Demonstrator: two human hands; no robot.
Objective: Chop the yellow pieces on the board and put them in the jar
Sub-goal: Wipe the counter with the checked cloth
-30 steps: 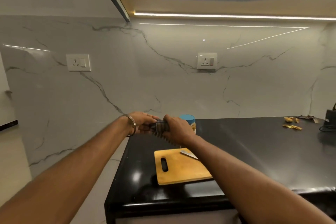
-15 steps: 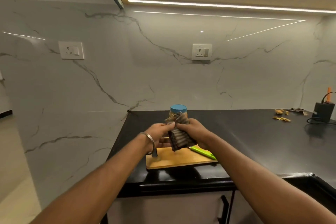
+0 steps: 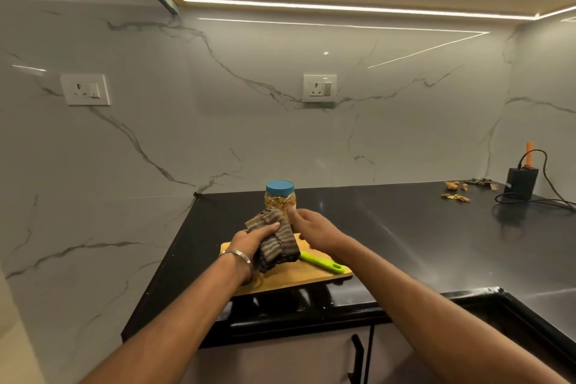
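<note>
- Two hands meet above the wooden board on the black bench.
- Left hand: fingers curled, gripping a striped cloth.
- Right hand: whether its fingers touch the cloth, cannot tell.
- Blue-lidded jar, holding yellow pieces, stands upright just behind the hands.
- Green-handled knife lies on the board.

Jar base behind striped cloth
</note>
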